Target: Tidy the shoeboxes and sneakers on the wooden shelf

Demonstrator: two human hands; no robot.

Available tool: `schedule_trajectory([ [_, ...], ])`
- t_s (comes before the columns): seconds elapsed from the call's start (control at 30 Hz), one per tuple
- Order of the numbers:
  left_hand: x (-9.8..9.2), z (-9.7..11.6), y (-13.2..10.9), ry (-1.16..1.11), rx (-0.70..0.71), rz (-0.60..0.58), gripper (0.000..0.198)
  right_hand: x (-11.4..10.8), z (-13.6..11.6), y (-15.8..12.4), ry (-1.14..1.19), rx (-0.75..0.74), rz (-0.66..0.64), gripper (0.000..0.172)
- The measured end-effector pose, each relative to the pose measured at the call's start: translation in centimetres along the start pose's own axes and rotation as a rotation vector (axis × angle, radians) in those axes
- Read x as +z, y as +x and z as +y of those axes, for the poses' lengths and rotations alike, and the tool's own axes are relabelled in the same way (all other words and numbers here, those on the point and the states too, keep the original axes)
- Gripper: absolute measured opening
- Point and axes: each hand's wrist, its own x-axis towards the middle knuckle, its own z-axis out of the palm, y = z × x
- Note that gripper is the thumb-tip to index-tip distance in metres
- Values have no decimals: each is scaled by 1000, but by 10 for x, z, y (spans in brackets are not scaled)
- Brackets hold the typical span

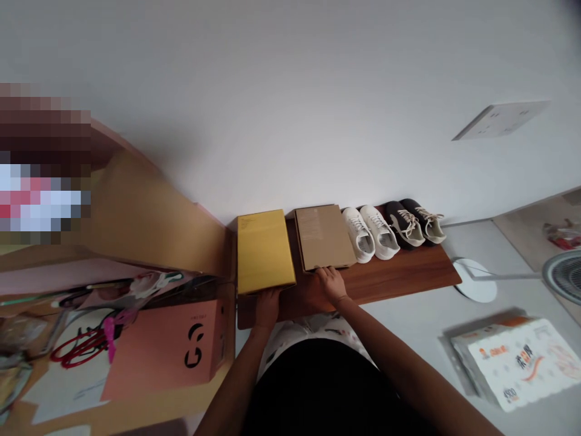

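Observation:
A yellow box (264,251) lies on a dark reddish wooden board against the wall, at the left. My left hand (267,309) is at its front edge, the fingertips hidden under that edge, so their grip does not show. To the right, a brown cardboard box (324,236) has a gap between it and the yellow one. My right hand (332,282) has its fingers bent over the front edge of this brown box. Beside it stand a pair of white lace-up sneakers (379,233), then a pair of black sneakers with pale laces (411,224).
The wooden board (403,272) ends at the right near a fan's white base (475,280). A wrapped tissue pack (521,363) lies on the floor. At left, a cluttered desk holds a pink box (163,348) and red cable (79,348). A socket plate (502,120) is on the wall.

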Motion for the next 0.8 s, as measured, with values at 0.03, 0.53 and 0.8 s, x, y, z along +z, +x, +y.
schedule_trajectory([
  [0.03,0,1,1,-13,-16,-11,46,0,1,2,-2,19,-20,28],
  [0.53,-11,52,-24,-237,-234,-21,48,-28,60,-38,456,79,184,31],
  [0.8,-7,243,77,-821,83,-132,51,-93,179,-32,263,471,171,44],
])
